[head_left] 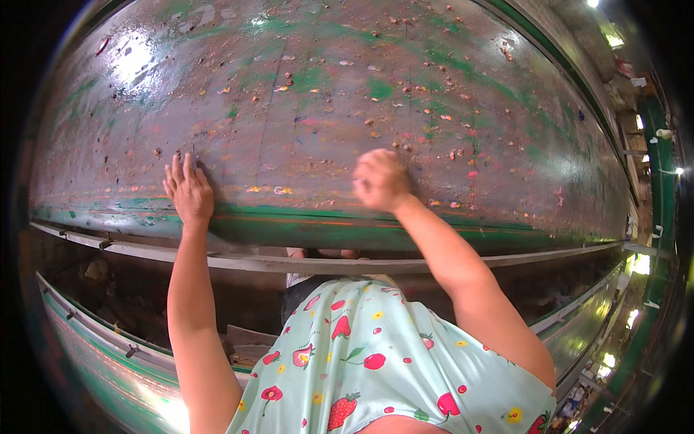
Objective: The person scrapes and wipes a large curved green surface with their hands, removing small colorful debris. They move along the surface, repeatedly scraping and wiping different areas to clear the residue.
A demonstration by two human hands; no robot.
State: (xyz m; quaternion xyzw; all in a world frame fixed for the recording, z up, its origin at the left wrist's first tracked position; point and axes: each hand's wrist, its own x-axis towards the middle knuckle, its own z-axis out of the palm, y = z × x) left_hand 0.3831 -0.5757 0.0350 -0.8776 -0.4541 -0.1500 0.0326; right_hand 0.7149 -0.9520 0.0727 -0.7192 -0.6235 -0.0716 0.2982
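Note:
A long worktable (325,135) spreads before me, its grey-brown top stained with green, pink and orange paint and dotted with small crumbs. My left hand (191,191) rests on it near the front edge, palm down, fingers extended and slightly apart, with nothing in it. Farther right, my right hand (380,180) is curled into a fist at the tabletop and blurred. Whether its fingers enclose something is hidden. Brownish crumbs (402,146) lie just beyond the right hand. Near the left fingertips sits another small crumb (157,152).
A pale metal rail (320,265) runs along the table's near side, close to my body. Behind me at the lower left is a second glossy table (116,361) with a similar rail. A green beam (662,200) stretches along the far right. Bright glare spots the tabletop.

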